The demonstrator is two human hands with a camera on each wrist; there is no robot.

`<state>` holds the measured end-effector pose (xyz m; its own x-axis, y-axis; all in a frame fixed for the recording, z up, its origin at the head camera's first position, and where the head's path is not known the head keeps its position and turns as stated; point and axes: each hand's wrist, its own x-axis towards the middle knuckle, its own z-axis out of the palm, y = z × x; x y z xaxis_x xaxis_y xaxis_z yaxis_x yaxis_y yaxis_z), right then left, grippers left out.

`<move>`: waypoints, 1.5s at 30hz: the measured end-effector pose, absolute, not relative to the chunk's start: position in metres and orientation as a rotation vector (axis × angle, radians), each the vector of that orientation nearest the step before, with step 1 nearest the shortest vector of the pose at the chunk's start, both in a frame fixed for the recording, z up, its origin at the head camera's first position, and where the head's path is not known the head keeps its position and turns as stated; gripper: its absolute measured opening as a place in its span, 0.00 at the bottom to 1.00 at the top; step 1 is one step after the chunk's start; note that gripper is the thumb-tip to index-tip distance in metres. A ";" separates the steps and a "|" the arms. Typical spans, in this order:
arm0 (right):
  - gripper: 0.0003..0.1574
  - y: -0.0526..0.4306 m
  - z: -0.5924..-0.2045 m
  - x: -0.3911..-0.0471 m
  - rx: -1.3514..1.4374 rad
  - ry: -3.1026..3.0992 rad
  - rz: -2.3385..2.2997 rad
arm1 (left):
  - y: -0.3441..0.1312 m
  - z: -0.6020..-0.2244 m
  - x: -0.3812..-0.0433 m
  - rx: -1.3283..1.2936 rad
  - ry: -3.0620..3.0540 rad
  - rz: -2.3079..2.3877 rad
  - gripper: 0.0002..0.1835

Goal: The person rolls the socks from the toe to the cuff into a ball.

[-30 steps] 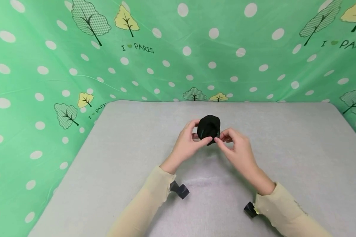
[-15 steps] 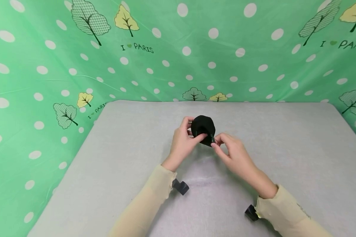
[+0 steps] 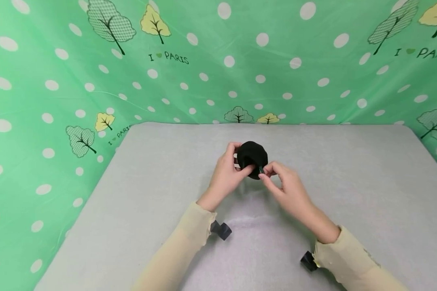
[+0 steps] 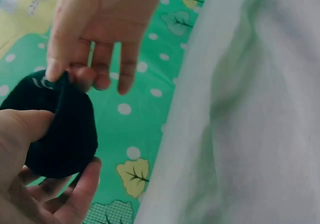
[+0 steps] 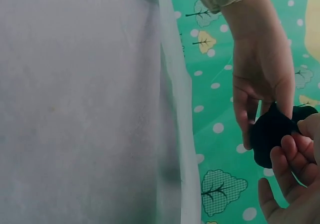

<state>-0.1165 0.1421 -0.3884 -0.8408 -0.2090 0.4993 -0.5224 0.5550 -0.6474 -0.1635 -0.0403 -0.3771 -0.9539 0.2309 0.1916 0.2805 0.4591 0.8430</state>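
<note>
A rounded black cloth bundle with a hollow opening faces me, held up over the far middle of the table. My left hand grips its left side, thumb inside the opening and fingers around the back. At the right edge of the opening, my right hand pinches the rim between thumb and forefinger. Up close in the left wrist view, small white marks show on the bundle near the pinched rim. The right wrist view shows both hands on the bundle, its inside hidden.
A grey table spreads beneath both arms. Behind and to the sides hangs a green dotted cloth with printed trees. Black camera mounts stick out from both beige sleeves.
The bundle has shifted slightly left and its opening faces me more. My left thumb has moved deeper into the opening. My right hand has come slightly down and left, keeping its pinch on the rim.
</note>
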 end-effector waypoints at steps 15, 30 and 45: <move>0.14 0.157 -0.381 -0.119 0.456 -2.294 1.417 | -0.039 -0.368 -0.157 -0.543 -2.697 -1.606 0.29; 0.55 0.166 -0.383 -0.119 0.742 -2.318 1.488 | -0.041 -0.367 -0.153 -0.563 -2.615 -2.105 0.25; 0.59 0.170 -0.387 -0.120 0.911 -2.304 1.487 | -0.046 -0.368 -0.157 -0.701 -2.576 -2.346 0.26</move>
